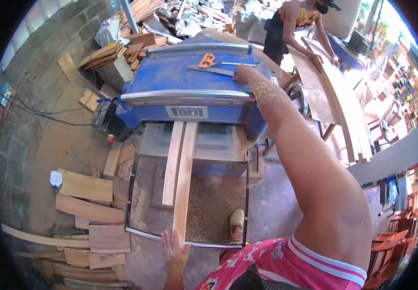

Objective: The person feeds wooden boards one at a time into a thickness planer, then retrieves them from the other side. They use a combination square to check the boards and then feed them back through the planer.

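Two pale wooden strips lie side by side, running into the front opening of a blue thickness planer (189, 110). The longer wooden strip (184, 183) reaches over the front roller bar (146, 234). At its near end is my left hand (174, 251), dusted with shavings, fingers along the strip and thumb across from them. The shorter strip (172, 169) ends before the bar. My right hand (245, 74) rests closed on top of the planer, its fingers hidden, by the end of a metal rule (211, 69). An orange-headed square (207, 60) lies beside the rule.
Wood offcuts (90, 210) cover the floor at left, near a block wall (20, 121). Scrap wood is piled behind the planer. At upper right another person (298, 24) handles long boards (332, 92) on a stand. My foot (237, 220) stands beside the planer's outfeed frame.
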`<state>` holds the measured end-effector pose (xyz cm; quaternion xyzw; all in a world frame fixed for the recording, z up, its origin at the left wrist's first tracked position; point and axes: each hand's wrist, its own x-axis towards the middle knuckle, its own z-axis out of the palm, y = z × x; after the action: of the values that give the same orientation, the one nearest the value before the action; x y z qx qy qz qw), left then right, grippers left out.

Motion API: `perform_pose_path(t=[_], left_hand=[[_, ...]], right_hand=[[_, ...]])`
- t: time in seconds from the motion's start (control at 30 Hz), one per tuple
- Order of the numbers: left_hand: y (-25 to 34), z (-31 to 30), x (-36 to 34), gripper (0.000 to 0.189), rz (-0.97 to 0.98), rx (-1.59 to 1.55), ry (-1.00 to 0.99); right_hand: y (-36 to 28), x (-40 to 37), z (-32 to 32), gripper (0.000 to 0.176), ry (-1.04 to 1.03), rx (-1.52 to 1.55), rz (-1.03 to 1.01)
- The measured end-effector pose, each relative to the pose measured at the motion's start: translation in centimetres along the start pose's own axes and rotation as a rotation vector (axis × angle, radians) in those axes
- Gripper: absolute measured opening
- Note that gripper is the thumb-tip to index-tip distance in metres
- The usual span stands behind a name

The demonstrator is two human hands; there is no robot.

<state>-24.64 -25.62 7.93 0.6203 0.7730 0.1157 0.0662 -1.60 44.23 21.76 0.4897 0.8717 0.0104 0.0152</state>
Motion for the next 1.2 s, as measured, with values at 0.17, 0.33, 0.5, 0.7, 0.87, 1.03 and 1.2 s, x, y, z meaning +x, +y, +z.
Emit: perform_pose_path(t=[0.17,0.33,0.5,0.7,0.87,1.03,1.2], left_hand=[[-0.5,0.2,1.3,0.076,0.162,0.010,0.019],[4.8,0.8,5.5,0.057,0.171,0.172,0.197],[26.1,3.8,16.9,0.045,0.648,-0.661,0.154],[59.9,18.4,25.2,0.047,0.416,-1.320,-0.686],[81.9,28.8,28.9,0.064,-0.404,-1.853,-1.036],[84.5,27.3,27.4,0.064,-0.221,-1.886,-0.811],[83.9,24.4,26.5,0.062,-0.222,-1.504,-0.411]], right_hand=[[0.7,1.7,-0.3,0.037,0.031,0.014,-0.142],[6.0,-15.5,-7.3,0.033,0.365,0.452,-0.165],[16.4,-39.8,-9.7,0.034,0.453,0.629,0.006],[28.5,-63.3,-8.0,0.025,0.264,0.663,0.520],[35.6,-72.4,-3.8,0.025,0.301,0.697,0.641],[41.6,-73.1,-5.1,0.030,0.159,0.473,0.757],[47.4,-66.6,-7.4,0.032,-0.018,0.249,0.600]])
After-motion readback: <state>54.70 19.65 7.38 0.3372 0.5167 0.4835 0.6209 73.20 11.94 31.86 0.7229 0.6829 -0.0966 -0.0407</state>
